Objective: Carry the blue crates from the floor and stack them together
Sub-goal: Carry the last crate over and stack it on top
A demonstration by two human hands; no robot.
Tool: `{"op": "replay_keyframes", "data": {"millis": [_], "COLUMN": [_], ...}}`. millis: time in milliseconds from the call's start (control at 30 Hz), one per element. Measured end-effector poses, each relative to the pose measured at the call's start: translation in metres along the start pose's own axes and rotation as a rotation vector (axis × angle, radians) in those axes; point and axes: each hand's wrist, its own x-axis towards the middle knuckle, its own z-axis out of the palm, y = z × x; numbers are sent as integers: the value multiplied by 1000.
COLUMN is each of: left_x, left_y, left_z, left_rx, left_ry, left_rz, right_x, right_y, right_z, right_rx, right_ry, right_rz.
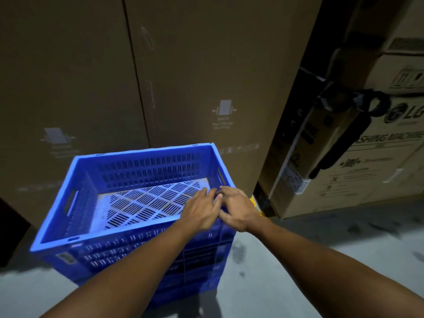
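A blue slotted crate (114,232) sits on top of another blue crate (197,274), forming a stack on the floor against tall cardboard boxes. The top crate holds nothing, and its pale perforated bottom shows. Both my hands meet over its near right corner. My left hand (202,211) reaches across the rim with fingers stretched out. My right hand (238,211) lies just right of it, and its fingers touch my left hand's fingertips. A small dark spot shows between the fingertips; I cannot make out what it is. Neither hand grips the crate.
Tall brown cardboard boxes (183,76) form a wall right behind the stack. At the right stand washing-machine cartons (378,161) and a leaning narrow box (305,145) with a dark strap. Grey concrete floor (298,255) lies to the right of the stack.
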Motion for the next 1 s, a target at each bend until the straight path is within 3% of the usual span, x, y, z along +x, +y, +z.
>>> {"op": "replay_keyframes", "data": {"millis": [100, 333, 500, 767, 900, 1000], "left_x": [16, 31, 31, 33, 29, 14], "left_y": [9, -1, 1, 2, 3, -11], "left_z": [-6, 6, 7, 6, -2, -14], "left_rx": [-64, -93, -69, -47, -66, 7], "left_ry": [-12, -58, -133, -118, -147, -65], "left_rz": [-12, -58, -84, -93, -136, -118], "right_x": [8, 44, 41, 49, 49, 50], "right_y": [5, 14, 17, 33, 18, -7], "right_z": [-1, 8, 9, 35, 14, 11], "right_rx": [33, -12, -128, -215, -198, -248], "right_ry": [134, -223, -238, -252, -327, -329], "right_rz": [111, 308, 270, 182, 336, 303]}}
